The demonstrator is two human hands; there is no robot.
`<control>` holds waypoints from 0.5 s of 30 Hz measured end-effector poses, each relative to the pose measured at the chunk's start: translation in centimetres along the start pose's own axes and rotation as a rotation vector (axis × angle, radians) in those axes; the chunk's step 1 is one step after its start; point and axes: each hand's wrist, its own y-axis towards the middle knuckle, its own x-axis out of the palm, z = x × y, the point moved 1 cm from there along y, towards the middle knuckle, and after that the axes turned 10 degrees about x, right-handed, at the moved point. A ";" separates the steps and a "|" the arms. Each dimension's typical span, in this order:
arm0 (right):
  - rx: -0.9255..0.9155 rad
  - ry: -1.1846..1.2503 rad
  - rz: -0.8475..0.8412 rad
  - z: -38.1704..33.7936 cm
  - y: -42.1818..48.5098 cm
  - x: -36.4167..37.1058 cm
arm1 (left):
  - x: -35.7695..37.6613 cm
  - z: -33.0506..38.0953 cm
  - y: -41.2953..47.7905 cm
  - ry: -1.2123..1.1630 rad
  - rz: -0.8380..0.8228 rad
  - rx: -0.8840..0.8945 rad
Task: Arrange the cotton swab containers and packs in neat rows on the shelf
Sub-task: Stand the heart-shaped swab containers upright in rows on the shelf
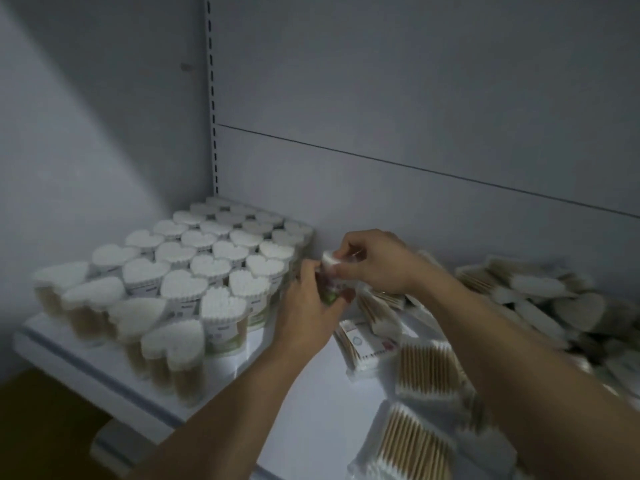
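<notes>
Dim white shelf (311, 403) with a grey back panel (415, 98). Heart-shaped swab containers (194, 271) stand in rows at left, flat packs (429, 368) lie scattered right. Left hand (308, 306) and right hand (374, 261) both pinch one blurry pack (329, 268).

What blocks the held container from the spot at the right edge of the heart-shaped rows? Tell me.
Nothing visible does. Both hands, left hand and right hand, hold the container right beside the rows; the flat packs lie to the right.

Both hands grip one small clear cotton swab container with a green-printed label (329, 275): left hand (308, 306) wraps its lower body, right hand (374, 261) pinches its white top. Left of the hands, heart-shaped clear swab containers (194, 268) stand in rows on white shelf (311, 410). Right and below, flat plastic packs of wooden-stick swabs (429, 368) lie scattered.
</notes>
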 end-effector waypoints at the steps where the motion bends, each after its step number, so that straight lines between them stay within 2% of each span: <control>1: 0.008 -0.015 0.000 0.2 0.4 0.0 | 0.3 -0.2 0.2 -0.007 -0.011 -0.010; 5: 0.055 -0.109 -0.014 0.8 2.6 0.2 | 1.2 -0.9 0.4 0.043 -0.073 -0.057; 9: 0.127 -0.091 0.058 1.2 5.6 1.2 | 1.4 -1.6 0.4 0.076 -0.111 -0.100; 13: 0.081 -0.122 0.040 2.1 7.4 3.6 | 1.5 -1.9 0.7 0.157 -0.165 -0.074; 15: 0.000 -0.279 0.052 2.2 7.7 3.7 | 1.5 -1.9 0.7 0.196 -0.179 -0.063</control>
